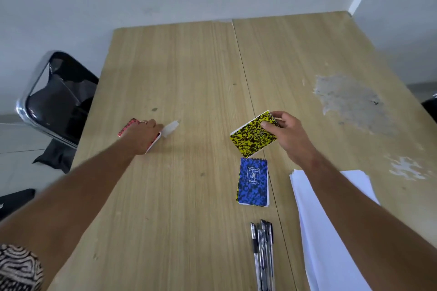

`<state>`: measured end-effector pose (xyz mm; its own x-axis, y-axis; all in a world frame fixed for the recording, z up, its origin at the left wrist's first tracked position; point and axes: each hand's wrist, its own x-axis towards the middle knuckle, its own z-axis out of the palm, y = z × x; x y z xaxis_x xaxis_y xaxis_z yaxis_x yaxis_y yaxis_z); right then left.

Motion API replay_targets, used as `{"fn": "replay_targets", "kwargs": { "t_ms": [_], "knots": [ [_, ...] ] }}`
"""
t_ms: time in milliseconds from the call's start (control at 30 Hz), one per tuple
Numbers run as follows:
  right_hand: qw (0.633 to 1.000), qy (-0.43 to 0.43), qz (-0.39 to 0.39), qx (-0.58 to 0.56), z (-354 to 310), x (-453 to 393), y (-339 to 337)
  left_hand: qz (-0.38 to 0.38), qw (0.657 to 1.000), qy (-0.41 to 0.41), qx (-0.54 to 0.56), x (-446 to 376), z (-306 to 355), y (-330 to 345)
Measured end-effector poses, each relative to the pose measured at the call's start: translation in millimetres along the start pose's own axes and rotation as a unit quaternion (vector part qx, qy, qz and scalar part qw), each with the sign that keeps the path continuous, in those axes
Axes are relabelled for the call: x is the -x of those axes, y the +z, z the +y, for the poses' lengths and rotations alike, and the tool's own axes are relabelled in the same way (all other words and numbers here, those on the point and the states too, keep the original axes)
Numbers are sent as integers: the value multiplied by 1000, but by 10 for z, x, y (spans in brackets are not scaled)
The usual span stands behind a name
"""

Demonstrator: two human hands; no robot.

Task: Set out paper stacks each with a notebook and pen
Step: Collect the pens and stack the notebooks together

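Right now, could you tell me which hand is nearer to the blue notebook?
Right. The right hand holds the yellow notebook just above the blue notebook; the left hand is far left.

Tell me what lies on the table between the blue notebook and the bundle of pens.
Nothing: in the head view, only bare wooden table shows between the blue notebook and the pens.

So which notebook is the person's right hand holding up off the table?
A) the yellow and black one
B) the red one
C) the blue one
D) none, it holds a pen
A: the right hand pinches the yellow and black notebook by its far corner, while the blue notebook lies flat on the table and the red notebook sits under the left hand.
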<state>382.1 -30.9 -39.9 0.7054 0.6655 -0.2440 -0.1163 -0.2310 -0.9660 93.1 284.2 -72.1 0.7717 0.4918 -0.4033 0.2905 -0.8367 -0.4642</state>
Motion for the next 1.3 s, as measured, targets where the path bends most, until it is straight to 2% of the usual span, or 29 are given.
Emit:
{"fn": "replay_targets", "kwargs": {
  "t_ms": [67, 133, 233, 267, 333, 433, 500, 533, 633, 667, 700, 767, 833, 900, 967, 1000, 1067, 1200, 1300],
  "knots": [
    [999, 5, -39, 29, -20, 19, 39, -1, 1000, 5, -20, -9, -33, -74],
    [992, 9, -67, 107, -58, 36, 75, -15, 999, 11, -49, -38, -110, -119],
    [960, 8, -126, 251, -70, 81, 129, -43, 999, 11, -30, -43, -186, -123],
    [945, 14, -159, 287, -60, 113, 154, -45, 999, 7, 3, -38, -197, -107],
    [913, 14, -213, 348, 29, 153, 199, -50, 989, 3, 143, -30, -210, -125],
    [876, -25, -227, 425, 243, 211, 202, -77, 945, -16, 318, 47, -135, -313],
    [863, -51, -209, 457, 362, 268, 182, -70, 891, -47, 447, 118, 32, -463],
    [863, -56, -194, 462, 390, 315, 161, -77, 842, -66, 531, 160, 178, -559],
    [862, -51, -152, 481, 439, 416, 129, -109, 637, -91, 757, 358, 795, -954],
    [865, -46, -135, 481, 441, 444, 98, -111, 586, -97, 797, 413, 1044, -1096],
    [873, -43, -111, 472, 445, 467, 70, -109, 558, -106, 816, 462, 1286, -1227],
    [898, -23, -52, 436, 428, 514, -37, -105, 536, -115, 830, 473, 1738, -1428],
    [922, 48, -14, 384, 379, 613, -107, -108, 553, -118, 818, 350, 2113, -1450],
    [931, 130, -20, 339, 412, 753, -72, -99, 627, -134, 761, 214, 2339, -1413],
    [928, 159, -29, 336, 559, 873, 21, -79, 722, -149, 671, 153, 2476, -1369],
    [926, 160, -24, 340, 638, 924, 66, -85, 749, -165, 636, 177, 2522, -1356],
    [924, 149, -16, 352, 733, 1016, 162, -97, 766, -190, 606, 270, 2594, -1313],
    [920, 131, -26, 368, 666, 1172, 258, -81, 766, -157, 618, 361, 2679, -1201],
    [914, 97, -17, 393, 585, 1203, 78, -66, 767, -160, 618, 416, 2672, -1238]
  ]
}}
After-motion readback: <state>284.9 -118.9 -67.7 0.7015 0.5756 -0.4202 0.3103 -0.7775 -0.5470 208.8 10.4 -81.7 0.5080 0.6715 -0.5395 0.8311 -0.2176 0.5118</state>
